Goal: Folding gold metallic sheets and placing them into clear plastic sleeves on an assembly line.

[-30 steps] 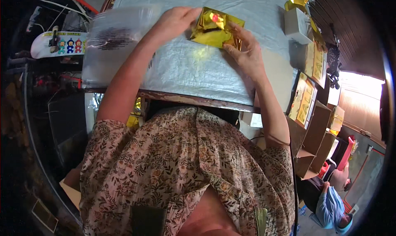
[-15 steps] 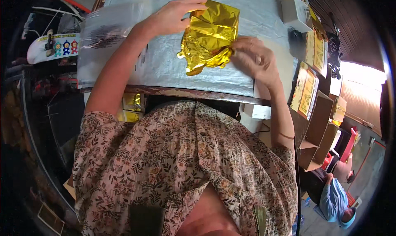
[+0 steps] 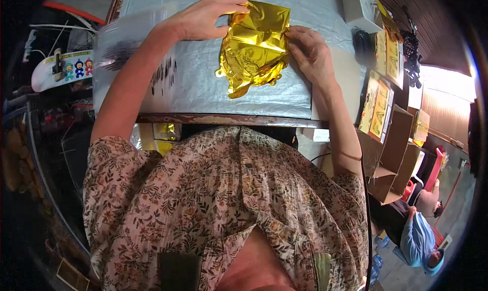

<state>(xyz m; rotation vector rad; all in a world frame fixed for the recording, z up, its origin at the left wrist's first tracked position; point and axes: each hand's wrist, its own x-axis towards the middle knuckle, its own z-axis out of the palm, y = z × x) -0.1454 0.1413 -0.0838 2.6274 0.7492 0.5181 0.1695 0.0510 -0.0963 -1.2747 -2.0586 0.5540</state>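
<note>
A shiny gold foil piece (image 3: pixel 259 39) lies on the table in front of me, its upper part folded into a flat square. Its lower end is crumpled, with rounded lobes and small tabs. My left hand (image 3: pixel 206 19) rests on the foil's upper left, fingers stretched out over it and the thumb spread apart at its left edge. My right hand (image 3: pixel 312 52) touches the right edge with bent fingertips, the thumb apart from them lower down.
A silvery sheet (image 3: pixel 203 95) covers the table (image 3: pixel 234 119). Clear plastic with dark marks (image 3: pixel 119 52) lies at the left. A white box (image 3: pixel 361 9), yellow printed boxes (image 3: pixel 376 108) and an open cardboard box (image 3: pixel 394 159) stand at the right. Beyond them is a person in blue (image 3: pixel 417 240).
My right hand has let go of the lower right corner and moved up to the foil's right edge. The lower end has spread out flatter. My left hand stays at the upper left.
</note>
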